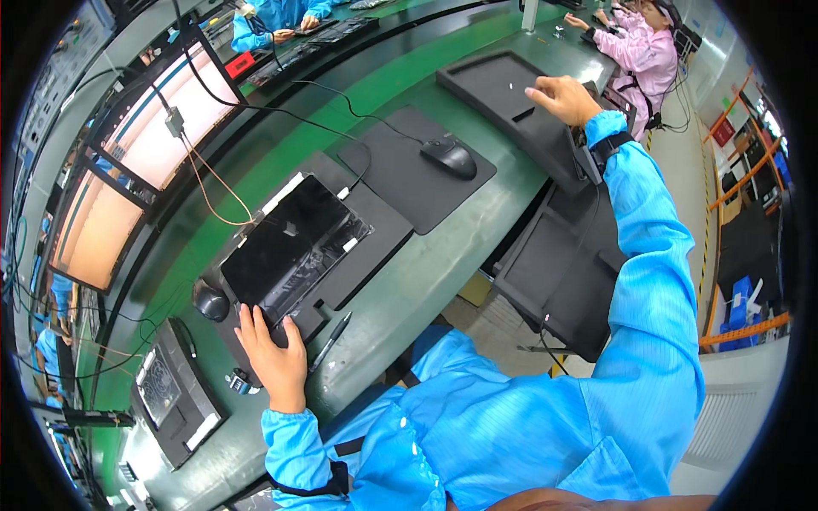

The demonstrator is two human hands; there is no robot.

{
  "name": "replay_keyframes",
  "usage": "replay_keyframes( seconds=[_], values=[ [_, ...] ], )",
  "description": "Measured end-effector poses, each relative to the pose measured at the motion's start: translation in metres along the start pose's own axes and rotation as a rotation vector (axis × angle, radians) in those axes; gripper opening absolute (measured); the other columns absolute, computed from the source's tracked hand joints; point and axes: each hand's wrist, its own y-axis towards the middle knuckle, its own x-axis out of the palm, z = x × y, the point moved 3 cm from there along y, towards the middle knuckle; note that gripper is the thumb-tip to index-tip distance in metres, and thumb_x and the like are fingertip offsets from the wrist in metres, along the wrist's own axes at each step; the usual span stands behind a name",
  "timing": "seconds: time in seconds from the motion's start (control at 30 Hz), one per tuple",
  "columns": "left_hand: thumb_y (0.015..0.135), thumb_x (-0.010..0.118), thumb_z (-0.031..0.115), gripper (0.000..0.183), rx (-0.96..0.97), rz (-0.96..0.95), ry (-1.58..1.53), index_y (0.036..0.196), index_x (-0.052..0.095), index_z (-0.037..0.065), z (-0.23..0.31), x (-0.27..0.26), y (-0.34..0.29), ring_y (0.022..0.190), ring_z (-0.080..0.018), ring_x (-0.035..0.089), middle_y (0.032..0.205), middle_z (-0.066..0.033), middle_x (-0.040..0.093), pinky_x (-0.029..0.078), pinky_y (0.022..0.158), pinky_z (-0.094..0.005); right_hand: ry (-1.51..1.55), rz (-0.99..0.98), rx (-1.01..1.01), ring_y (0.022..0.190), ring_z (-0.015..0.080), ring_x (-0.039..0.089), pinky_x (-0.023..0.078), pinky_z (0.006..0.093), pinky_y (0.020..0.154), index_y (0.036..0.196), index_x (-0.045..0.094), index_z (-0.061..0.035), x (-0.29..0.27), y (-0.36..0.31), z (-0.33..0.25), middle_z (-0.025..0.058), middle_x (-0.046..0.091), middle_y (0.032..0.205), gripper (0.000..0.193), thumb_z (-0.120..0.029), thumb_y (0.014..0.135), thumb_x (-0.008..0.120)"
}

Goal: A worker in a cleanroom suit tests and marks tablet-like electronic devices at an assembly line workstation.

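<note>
Head view: left hand [274, 356] lies flat, fingers spread, on the near edge of the dark panel [294, 243] seated in its fixture [375, 230] on the green counter [443, 255]. Right hand [562, 99] reaches out, fingers loosely curled and holding nothing, over the black tray [503, 98]. Step looks like steadying the panel while fetching from the tray; that calls for a sure grip.

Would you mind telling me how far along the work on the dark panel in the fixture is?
Done: the dark panel lies seated in its black fixture. In hand: the left hand presses the fixture's near edge, and the right hand reaches onto the empty black tray. Left: nothing sits in that tray yet.
</note>
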Motion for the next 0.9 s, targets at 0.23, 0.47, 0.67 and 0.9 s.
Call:
replay_keyframes(
  seconds=[0.23,0.47,0.67,0.9],
  values=[
    [0.09,0.079,0.026,0.08,0.032,-0.032,-0.075,0.155,0.041,-0.003,0.026,-0.027,0.003,0.151,-0.0435,0.036,0.161,-0.0256,0.04,0.022,0.126,-0.0569,0.298,0.187,0.052,0.064,0.0245,0.052,0.042,0.0423,0.064,0.086,0.065,0.001,-0.058,0.038,-0.089,0.0131,0.054,0.065,0.058,-0.051,0.107,0.052],
    [0.074,0.094,0.047,0.119,0.22,-0.401,-0.894,0.161,0.029,-0.003,0.102,-0.053,-0.035,0.157,-0.0391,0.027,0.168,-0.0255,0.029,0.024,0.126,-0.0452,0.501,0.159,-0.248,0.074,0.0183,0.05,0.042,0.0338,0.071,0.084,0.062,0.0024,-0.089,0.022,-0.338,0.0075,0.055,0.074,0.066,-0.057,0.109,0.047],
    [0.09,0.084,0.035,0.062,-0.217,-0.336,-1.273,0.129,0.059,-0.006,0.096,-0.087,-0.083,0.114,-0.0215,0.062,0.123,-0.0153,0.065,0.052,0.095,-0.0339,0.836,-0.295,-0.371,0.076,0.015,0.052,0.042,0.0323,0.072,0.09,0.069,-0.001,-0.021,0.016,-0.526,0.0009,0.054,0.073,0.063,-0.059,0.106,0.052],
    [0.095,0.068,0.008,0.056,-0.626,0.211,-1.51,0.148,0.051,-0.001,-0.042,-0.175,-0.178,0.127,-0.0287,0.062,0.139,-0.0148,0.062,0.049,0.111,-0.0426,0.769,-0.391,-1.049,0.093,0.0349,0.069,0.054,0.0441,0.087,0.108,0.075,-0.0029,0.124,0.021,-0.683,0.017,0.071,0.098,0.03,-0.03,0.097,0.066]
  ],
)
